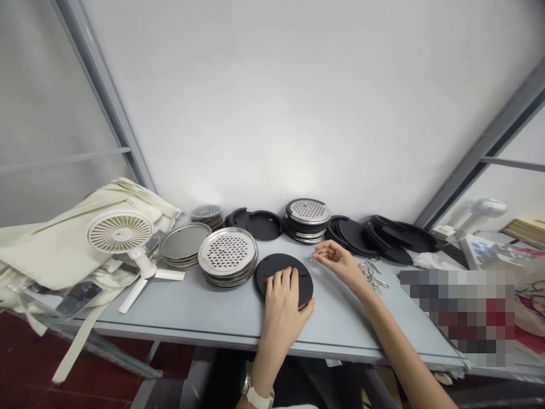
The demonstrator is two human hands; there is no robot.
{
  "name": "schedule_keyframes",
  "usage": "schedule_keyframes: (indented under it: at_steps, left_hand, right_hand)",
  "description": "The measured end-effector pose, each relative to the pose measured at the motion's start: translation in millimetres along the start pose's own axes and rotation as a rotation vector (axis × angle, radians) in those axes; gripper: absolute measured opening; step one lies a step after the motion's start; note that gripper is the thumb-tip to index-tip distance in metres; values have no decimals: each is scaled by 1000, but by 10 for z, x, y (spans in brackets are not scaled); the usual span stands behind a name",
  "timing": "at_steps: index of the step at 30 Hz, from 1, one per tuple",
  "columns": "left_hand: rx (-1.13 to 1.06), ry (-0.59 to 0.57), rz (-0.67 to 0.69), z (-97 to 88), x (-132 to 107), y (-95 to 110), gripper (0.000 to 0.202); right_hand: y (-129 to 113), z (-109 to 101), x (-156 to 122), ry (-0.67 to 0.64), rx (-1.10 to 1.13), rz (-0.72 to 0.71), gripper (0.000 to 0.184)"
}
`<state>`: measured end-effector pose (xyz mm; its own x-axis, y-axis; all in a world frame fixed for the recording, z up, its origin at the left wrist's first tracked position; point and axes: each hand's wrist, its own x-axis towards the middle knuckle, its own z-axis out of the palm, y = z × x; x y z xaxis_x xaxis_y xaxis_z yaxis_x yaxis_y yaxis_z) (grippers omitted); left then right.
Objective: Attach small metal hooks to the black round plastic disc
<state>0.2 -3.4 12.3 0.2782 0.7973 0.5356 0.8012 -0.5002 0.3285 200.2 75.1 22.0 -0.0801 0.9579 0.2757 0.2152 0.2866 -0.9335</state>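
A black round disc lies flat on the grey table in front of me. My left hand rests on the disc with its fingers stretched out flat, pressing it down. My right hand hovers just right of the disc, its fingertips pinched on a small metal clip. A loose pile of the same metal clips lies by my right wrist.
Stacks of perforated metal discs, plain metal plates and black discs line the table's back. A white desk fan and cream bags crowd the left. A white wall rises behind.
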Motion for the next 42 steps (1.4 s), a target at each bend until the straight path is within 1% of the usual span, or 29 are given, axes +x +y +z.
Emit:
schedule_keyframes:
  at_steps: [4, 10, 13, 18, 24, 30, 36, 42]
  left_hand:
    - [-5, 16, 8, 13, -11, -7, 52]
    - [22, 14, 6, 9, -13, -5, 53]
    - [8, -5, -1, 0, -10, 0, 53]
    - [3, -17, -7, -3, -13, 5, 54]
    - [9, -27, -6, -1, -6, 4, 54]
    - [16, -31, 2, 7, -8, -2, 56]
    - [19, -39, -2, 23, -8, -8, 56]
    - [15, -32, 5, 25, -8, -11, 55]
  right_hand:
    - [-15, -20, 6, 60, -15, -7, 48]
    - [-92, -21, -25, 50, -68, 10, 40]
    - [-125, -11, -33, 11, -89, 1, 38]
    - [-138, 35, -34, -102, -92, -6, 36]
    - [-97, 74, -44, -180, -144, 55, 36]
    - [-87, 93, -37, -208, -139, 86, 38]
    - [-59, 94, -39, -293, -110, 110, 38]
    - [3, 97, -46, -313, -102, 120, 36]
